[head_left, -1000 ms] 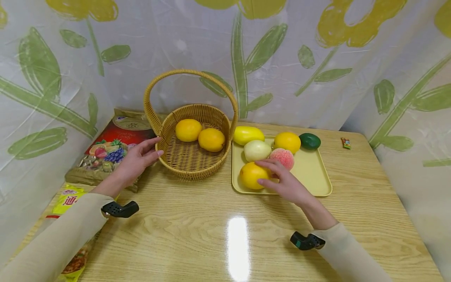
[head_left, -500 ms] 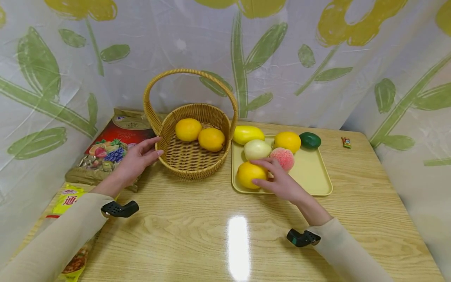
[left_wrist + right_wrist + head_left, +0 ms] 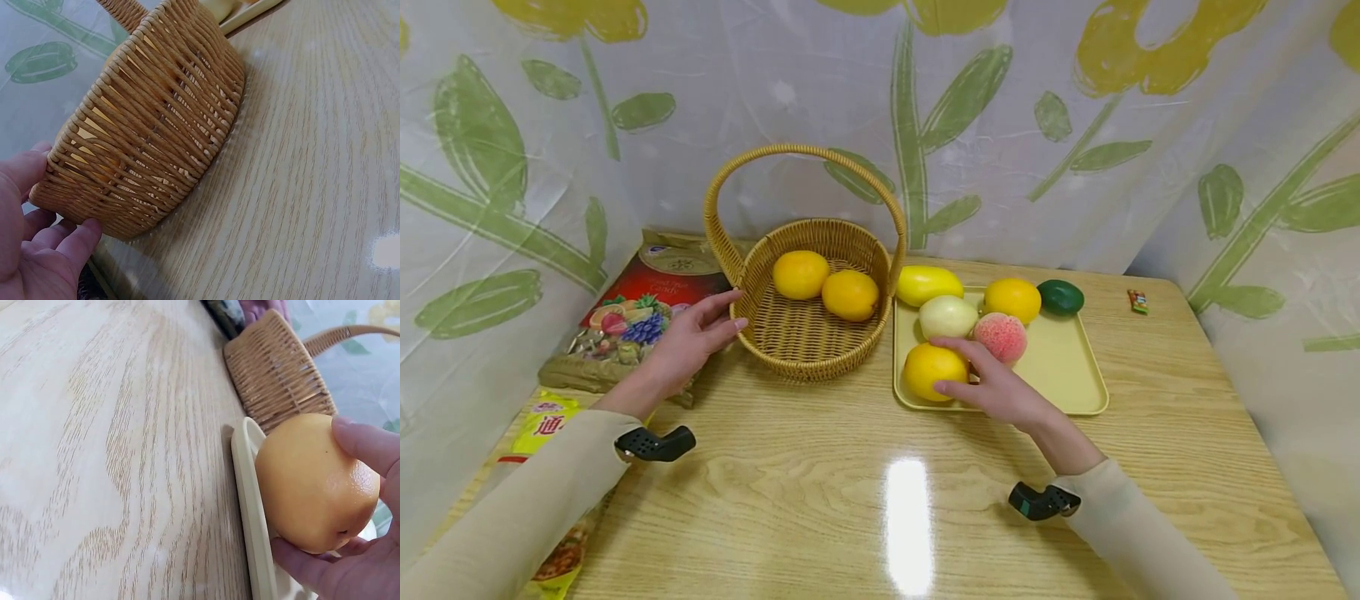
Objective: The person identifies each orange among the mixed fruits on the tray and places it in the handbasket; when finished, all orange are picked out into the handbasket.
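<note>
My right hand (image 3: 992, 387) holds an orange (image 3: 934, 372) between thumb and fingers, at the near left corner of the pale yellow tray (image 3: 1060, 375). In the right wrist view the orange (image 3: 312, 487) sits close over the tray's rim (image 3: 253, 519). At the left side of the wicker basket (image 3: 808, 358), my left hand (image 3: 688, 346) grips the rim. The left wrist view has its fingers (image 3: 78, 247) against the woven wall (image 3: 150, 125). Inside the basket lie two orange-yellow fruits, one at the left (image 3: 801, 275) and one at the right (image 3: 850, 296).
On the tray are a long yellow fruit (image 3: 928, 286), a pale green fruit (image 3: 947, 317), a peach (image 3: 1002, 337), another orange (image 3: 1012, 300) and a dark green fruit (image 3: 1060, 297). A candy bag (image 3: 647, 308) and yellow packet (image 3: 550, 417) lie left; a small wrapper (image 3: 1138, 302) lies right.
The right hand has shifted slightly left with the orange, its fingers closing further around it. The left hand and the basket have stayed in place.
</note>
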